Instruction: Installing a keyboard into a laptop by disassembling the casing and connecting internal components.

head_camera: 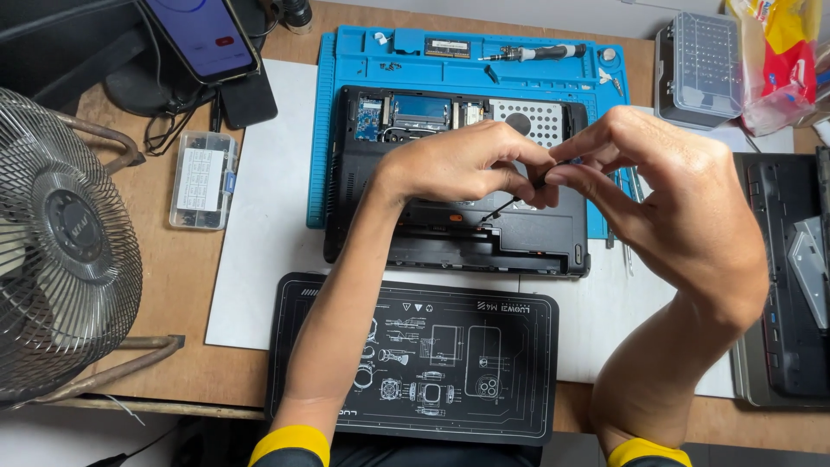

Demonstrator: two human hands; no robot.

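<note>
An opened black laptop (372, 186) lies bottom-up on a blue work mat (337, 60), its circuit boards showing at the far side. Both hands meet above its middle. My left hand (462, 164) pinches a thin black screwdriver (506, 206) whose tip points down at the laptop's near edge. My right hand (670, 195) grips the tool's upper end with its fingertips, right beside the left fingers. The tool's handle is mostly hidden by the fingers.
A black printed mat (415, 359) lies near me. A metal fan (60, 251) stands at left. A phone (203, 35) and a clear screw box (201, 179) lie at back left. A second screwdriver (536, 54), a bit case (700, 69) and another laptop part (787, 277) lie right.
</note>
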